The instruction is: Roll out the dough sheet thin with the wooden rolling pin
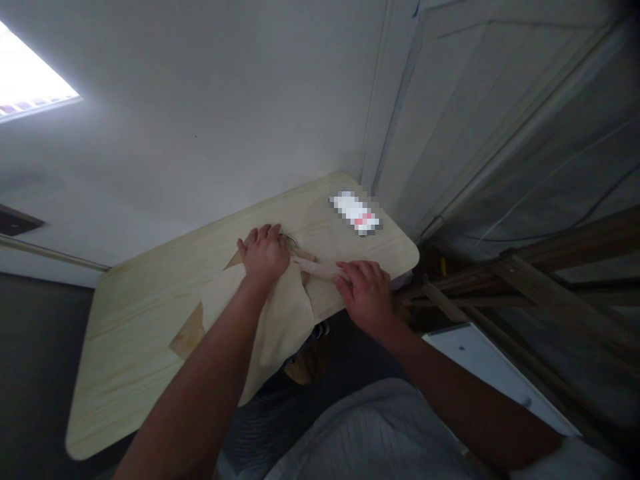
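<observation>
A piece of cream cloth (285,320) lies over the front of the light wooden table (130,333) and hangs down past its edge. My left hand (265,253) rests on the cloth's far end, palm down, fingers stretched forward. From there a narrow pale strip of cloth (320,269) runs right to my right hand (367,293), whose fingers are closed on its end. Beside my left hand a thin curved metal piece (289,240) shows in part; its kind is unclear. A flat brown piece (189,331) sticks out from under the cloth on the left.
A phone-like, blurred white thing (356,213) lies at the table's far right. Behind the table stands a white wall (225,133), with a panelled door (460,100) to the right. Wooden beams (550,273) and a white board (500,373) are at the lower right.
</observation>
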Demonstrator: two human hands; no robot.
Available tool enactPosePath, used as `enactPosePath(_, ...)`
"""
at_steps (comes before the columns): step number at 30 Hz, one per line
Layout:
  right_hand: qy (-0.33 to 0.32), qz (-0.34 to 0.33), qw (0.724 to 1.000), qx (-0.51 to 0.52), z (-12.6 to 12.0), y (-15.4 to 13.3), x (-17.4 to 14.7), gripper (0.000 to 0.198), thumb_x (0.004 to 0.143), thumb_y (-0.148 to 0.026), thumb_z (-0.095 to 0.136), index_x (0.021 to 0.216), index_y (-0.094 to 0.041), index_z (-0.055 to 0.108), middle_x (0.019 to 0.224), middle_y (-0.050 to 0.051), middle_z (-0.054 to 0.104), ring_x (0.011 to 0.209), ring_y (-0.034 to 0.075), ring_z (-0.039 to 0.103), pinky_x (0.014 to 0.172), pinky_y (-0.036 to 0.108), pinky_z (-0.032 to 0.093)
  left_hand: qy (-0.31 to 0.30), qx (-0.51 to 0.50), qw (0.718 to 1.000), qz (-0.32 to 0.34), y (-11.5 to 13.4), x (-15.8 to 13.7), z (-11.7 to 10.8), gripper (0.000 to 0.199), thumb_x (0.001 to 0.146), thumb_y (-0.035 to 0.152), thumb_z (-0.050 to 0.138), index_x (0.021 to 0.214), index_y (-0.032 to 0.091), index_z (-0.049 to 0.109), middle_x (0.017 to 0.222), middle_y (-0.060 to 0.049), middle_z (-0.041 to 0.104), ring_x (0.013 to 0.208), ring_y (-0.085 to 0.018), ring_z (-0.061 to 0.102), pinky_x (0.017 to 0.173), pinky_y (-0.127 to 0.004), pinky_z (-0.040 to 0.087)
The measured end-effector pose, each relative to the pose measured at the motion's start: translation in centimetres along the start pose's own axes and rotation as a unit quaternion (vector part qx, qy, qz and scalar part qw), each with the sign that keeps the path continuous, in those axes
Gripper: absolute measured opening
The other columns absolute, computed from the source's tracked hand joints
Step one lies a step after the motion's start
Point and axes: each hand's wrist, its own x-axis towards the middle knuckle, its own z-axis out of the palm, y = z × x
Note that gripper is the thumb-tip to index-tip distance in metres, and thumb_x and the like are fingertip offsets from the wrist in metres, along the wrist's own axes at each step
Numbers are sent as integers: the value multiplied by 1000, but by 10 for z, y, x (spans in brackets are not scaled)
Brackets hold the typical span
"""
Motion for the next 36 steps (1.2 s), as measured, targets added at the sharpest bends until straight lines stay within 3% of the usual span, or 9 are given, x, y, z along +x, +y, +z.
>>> enactPosePath(9,-12,23,997,-73,-3,5,41,40,106,-44,38,106,-23,71,108,9,71,106,26,55,85,37,33,4,20,1000,0,15,28,3,42,97,36,35,124,23,65,135,-16,62,128,-39,50,108,-73,28)
enactPosePath(13,-85,6,990,-115,-10,3,51,50,105,-54,34,95,-20,69,95,10,74,92,25,62,76,34,33,31,-15,999,-4,23,38,4,41,100,35,32,116,21,67,128,-16,65,124,-35,54,110,-63,32)
enactPosePath(16,-145,-16,984,-101,-18,13,43,57,97,-69,40,89,-20,68,84,10,73,77,23,64,67,31,31,95,-97,991,-15,23,37,4,41,102,38,31,122,22,63,131,-12,65,124,-30,55,110,-52,36)
enactPosePath(18,-147,16,987,-59,-27,25,31,58,97,-70,38,80,-21,64,77,8,71,69,20,61,61,30,29,152,-139,978,-39,23,26,5,42,103,37,30,127,20,59,131,-11,64,123,-27,56,107,-46,40)
enactPosePath(20,-124,70,990,1,-36,39,18,59,97,-69,35,73,-21,58,68,5,66,63,18,56,58,28,29,163,-143,975,-38,26,7,7,39,102,36,34,126,20,59,128,-12,66,122,-27,56,107,-44,41)
enactPosePath(24,-100,129,983,82,-52,58,-5,55,94,-70,40,67,-23,51,59,0,57,57,16,51,58,26,31,42,-86,992,85,42,-40,15,28,96,41,50,115,25,64,129,-9,67,130,-31,51,116,-58,27)
enactPosePath(26,-103,136,981,91,-56,61,-11,54,92,-70,42,66,-23,50,58,-1,55,58,16,51,58,26,32,14,-68,989,130,50,-56,19,29,95,42,51,115,25,64,131,-9,65,133,-32,47,117,-63,22)
enactPosePath(31,-102,135,981,93,-56,55,-17,55,91,-71,42,65,-24,51,57,-1,53,58,17,51,59,27,33,52,-43,986,155,52,-76,21,23,98,29,44,103,21,65,117,-10,68,126,-28,52,121,-60,16)
enactPosePath(36,-101,108,983,113,-56,39,-16,56,91,-72,42,67,-23,52,59,-1,56,60,17,52,60,27,34,33,-55,969,241,39,-92,14,22,97,27,45,102,19,66,112,-10,69,124,-26,54,119,-54,24)
